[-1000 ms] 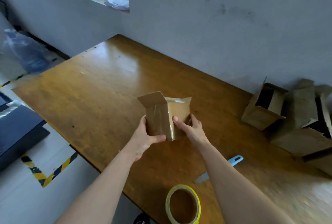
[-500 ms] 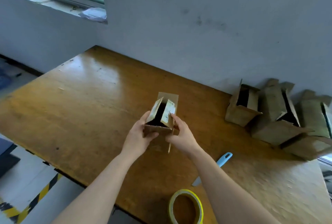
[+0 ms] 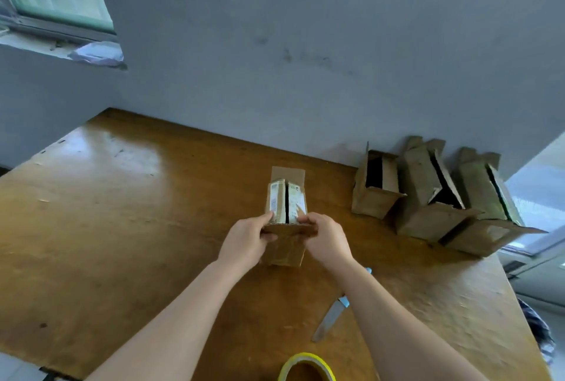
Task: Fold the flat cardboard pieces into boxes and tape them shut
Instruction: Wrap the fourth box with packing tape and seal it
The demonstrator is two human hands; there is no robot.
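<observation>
A small cardboard box (image 3: 286,246) stands upright on the wooden table (image 3: 122,227), just below the middle of the frame, with its open top facing up. The person has both hands on it from the near side. The left hand (image 3: 244,243) grips the left end of the near flap (image 3: 287,229): the fingers are curled over the flap's top edge and the thumb is tucked under it against the front of the box. The right hand (image 3: 328,238) mirrors it on the right end, with the fingertips pinching the flap's corner and the rest of the hand lying beside the box wall. Between the two hands the flap is tilted over the opening.

Two inner flaps (image 3: 276,201) carrying pale printed labels are already folded in, with a thin dark slit left between them. The far flap (image 3: 289,174) sticks up behind them, unfolded.

Over at the right of the frame, three more open boxes (image 3: 428,197) lie on their sides in a row against the grey wall, well apart from the hands. A knife (image 3: 328,318) with a light blue handle lies on the table below the box, partly hidden under the right forearm. A yellow tape roll (image 3: 305,356) sits at the bottom edge of the frame between the two forearms, cut off by the frame.
</observation>
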